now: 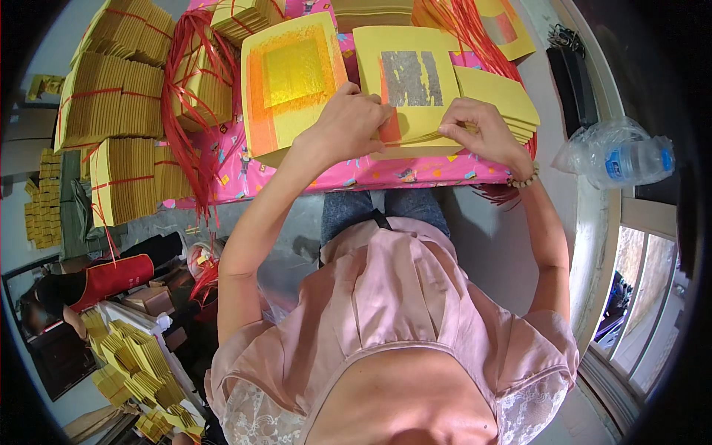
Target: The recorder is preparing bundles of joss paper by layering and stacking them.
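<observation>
Two stacks of yellow paper sheets lie side by side before me on a table with a pink patterned cloth [256, 176]. The left stack [293, 63] shows a gold square with orange around it on its top sheet. Silver-grey foil, streaked with yellow, marks the top of the right stack [409, 41]. My left hand [350, 122] is closed, its bent fingers at the near left corner of the right stack's paper. At that stack's near right edge, my right hand [482, 127] has thumb and forefinger pinched together on the paper. The fingertips are partly hidden.
Bundles of yellow paper [111, 96] tied with red strings rise on the left. Red plastic strands [194, 111] hang beside them. More yellow sheets [500, 100] fan out at right. A plastic bottle [630, 163] in a clear bag stands farther right. Another person [111, 285] is at lower left.
</observation>
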### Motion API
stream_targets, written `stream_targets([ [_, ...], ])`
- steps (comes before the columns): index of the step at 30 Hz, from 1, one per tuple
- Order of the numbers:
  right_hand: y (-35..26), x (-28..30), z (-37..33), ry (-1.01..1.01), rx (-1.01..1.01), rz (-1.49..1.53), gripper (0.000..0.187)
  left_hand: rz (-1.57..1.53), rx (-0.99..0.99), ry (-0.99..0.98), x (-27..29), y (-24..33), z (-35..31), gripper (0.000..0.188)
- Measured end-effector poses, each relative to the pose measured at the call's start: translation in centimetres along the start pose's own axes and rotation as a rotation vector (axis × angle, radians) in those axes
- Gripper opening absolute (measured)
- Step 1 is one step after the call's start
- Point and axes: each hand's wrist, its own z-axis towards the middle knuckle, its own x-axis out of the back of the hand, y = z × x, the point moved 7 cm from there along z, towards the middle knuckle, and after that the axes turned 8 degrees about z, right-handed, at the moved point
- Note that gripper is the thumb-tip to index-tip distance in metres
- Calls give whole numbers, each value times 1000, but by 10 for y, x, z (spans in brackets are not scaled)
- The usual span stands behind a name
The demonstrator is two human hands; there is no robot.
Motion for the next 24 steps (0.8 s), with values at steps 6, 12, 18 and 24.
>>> stream_targets([
  [6,-3,3,-3,33,-17,0,14,102,26,134,0,11,5,48],
  [12,-32,4,-6,125,136,-123,15,104,18,145,-2,11,9,32],
  [18,-39,11,3,170,237,-305,12,-9,47,82,14,-3,15,26],
  [24,-22,45,51,288,162,-149,16,35,98,480,55,-8,11,44],
])
